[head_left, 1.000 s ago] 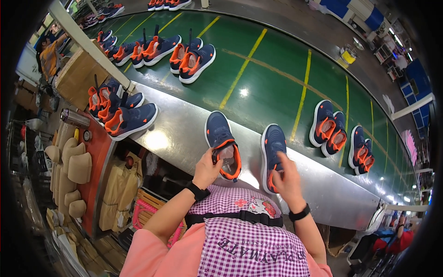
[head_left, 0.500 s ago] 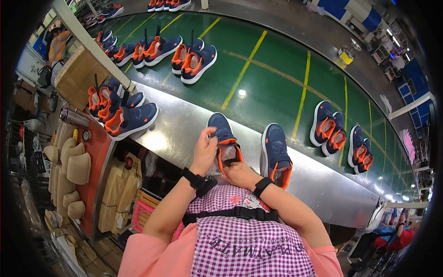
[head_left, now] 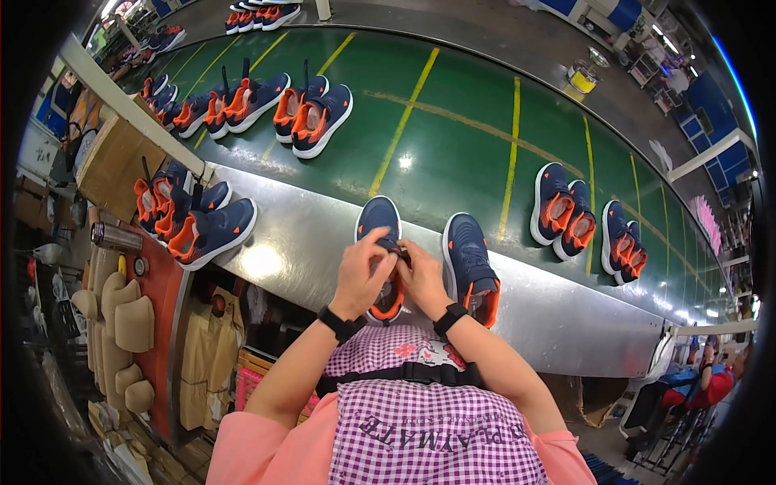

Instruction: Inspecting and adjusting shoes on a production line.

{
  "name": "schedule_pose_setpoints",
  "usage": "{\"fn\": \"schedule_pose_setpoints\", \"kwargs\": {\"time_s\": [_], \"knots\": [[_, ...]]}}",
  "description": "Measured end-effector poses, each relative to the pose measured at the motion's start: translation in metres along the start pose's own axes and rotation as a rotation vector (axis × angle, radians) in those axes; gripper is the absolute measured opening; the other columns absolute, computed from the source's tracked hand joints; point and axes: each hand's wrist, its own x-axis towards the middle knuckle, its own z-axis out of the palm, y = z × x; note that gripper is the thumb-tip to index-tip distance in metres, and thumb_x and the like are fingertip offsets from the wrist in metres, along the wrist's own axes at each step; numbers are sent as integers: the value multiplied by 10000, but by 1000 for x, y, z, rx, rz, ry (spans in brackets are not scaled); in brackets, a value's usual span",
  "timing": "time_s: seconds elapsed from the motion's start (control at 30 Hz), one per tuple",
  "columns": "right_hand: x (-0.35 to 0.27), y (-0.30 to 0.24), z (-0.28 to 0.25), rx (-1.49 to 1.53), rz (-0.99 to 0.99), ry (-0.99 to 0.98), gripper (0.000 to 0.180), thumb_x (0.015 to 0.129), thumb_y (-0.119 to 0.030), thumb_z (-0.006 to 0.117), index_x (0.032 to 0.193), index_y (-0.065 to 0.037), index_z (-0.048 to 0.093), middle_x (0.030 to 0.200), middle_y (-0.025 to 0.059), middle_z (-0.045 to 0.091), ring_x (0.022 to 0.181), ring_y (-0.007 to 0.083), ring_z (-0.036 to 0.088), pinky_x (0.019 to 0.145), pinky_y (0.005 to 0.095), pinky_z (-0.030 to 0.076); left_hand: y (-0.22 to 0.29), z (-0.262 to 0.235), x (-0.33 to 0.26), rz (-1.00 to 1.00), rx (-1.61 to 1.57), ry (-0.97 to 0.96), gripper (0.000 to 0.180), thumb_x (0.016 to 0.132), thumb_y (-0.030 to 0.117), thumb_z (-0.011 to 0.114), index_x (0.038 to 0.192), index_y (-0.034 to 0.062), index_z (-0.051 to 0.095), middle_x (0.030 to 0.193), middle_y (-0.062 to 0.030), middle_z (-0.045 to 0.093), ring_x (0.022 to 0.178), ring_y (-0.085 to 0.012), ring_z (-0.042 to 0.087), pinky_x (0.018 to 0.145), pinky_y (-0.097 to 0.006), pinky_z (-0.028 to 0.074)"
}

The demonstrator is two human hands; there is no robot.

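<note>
In front of me a navy sneaker (head_left: pixel 378 212) with an orange lining stands on the metal ledge, toe pointing away. My left hand (head_left: pixel 364 273) bends over its upper from the left, thumb and fingers pinching at the strap across the instep. From the right, my right hand (head_left: pixel 421 275) closes its fingertips on the same strap. Both hands partly hide the strap and the shoe's opening. Just right of them stands a second navy sneaker (head_left: pixel 469 257), untouched, its strap lying across the instep.
Behind the metal ledge (head_left: pixel 307 212) runs a green conveyor belt (head_left: pixel 453 153) with yellow lines, bearing several sneakers (head_left: pixel 322 121). More sneakers (head_left: pixel 212 233) cluster on the ledge at left, by a white post (head_left: pixel 121 101). Tan foot forms (head_left: pixel 133 326) lie on a red surface at lower left.
My right hand has moved from the shoe's heel opening up to the strap, beside my left hand, whose fingers have closed in there. The whole view has shifted slightly.
</note>
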Motion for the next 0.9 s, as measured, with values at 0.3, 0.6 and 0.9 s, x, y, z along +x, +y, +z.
{"fn": "schedule_pose_setpoints", "kwargs": {"time_s": [0.3,0.6,0.9], "knots": [[4,4,-2,54,-4,51,232,841,-72,601,1069,-33,621,838,219,644,722,341,650,631,375,499,-48,2,-23,-135,166,107,340,811,65,600,1150,60,595,1007,-116,604,888,-279,597,757,-347,489],[-5,30,2,286,326,70,232,847,-165,614,992,12,652,811,218,662,762,329,670,648,363,492,-28,-7,-40,93,589,-14,221,747,66,634,964,45,668,1011,-88,598,938,-282,575,789,-358,477],[-2,15,-8,89,209,-3,224,852,-180,602,921,30,632,744,247,626,711,382,639,618,419,477,-26,13,-5,227,467,-64,420,715,87,685,1123,37,601,1103,-96,582,918,-283,537,826,-356,462]]}}
